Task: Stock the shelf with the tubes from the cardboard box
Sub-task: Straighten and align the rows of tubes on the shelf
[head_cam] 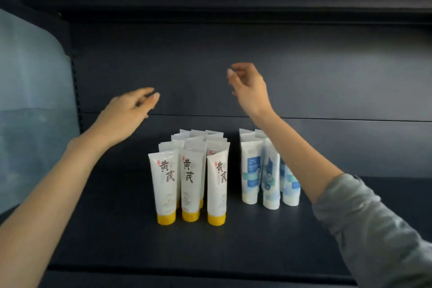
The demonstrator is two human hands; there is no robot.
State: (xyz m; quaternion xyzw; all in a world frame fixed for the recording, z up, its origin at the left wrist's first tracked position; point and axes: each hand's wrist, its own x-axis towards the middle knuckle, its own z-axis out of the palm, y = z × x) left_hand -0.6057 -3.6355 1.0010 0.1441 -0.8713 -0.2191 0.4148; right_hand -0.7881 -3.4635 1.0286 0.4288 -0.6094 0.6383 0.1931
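Plastic yellow-capped tubes (187, 177) stand cap-down midway btwn shelf (304, 229) front & back edges, blue-print tubes (251, 170) just beside, while left hand (127, 114) & right hand (249, 87) hover above, empty, fingers loose; prob light, squashy, tippy, so grip low near cap.

Your right forearm (294, 147) covers some of the blue tubes (251, 170). The front yellow-capped tubes (189, 182) hide the rows behind them. Your left hand (124, 112) is blurred at the fingertips.
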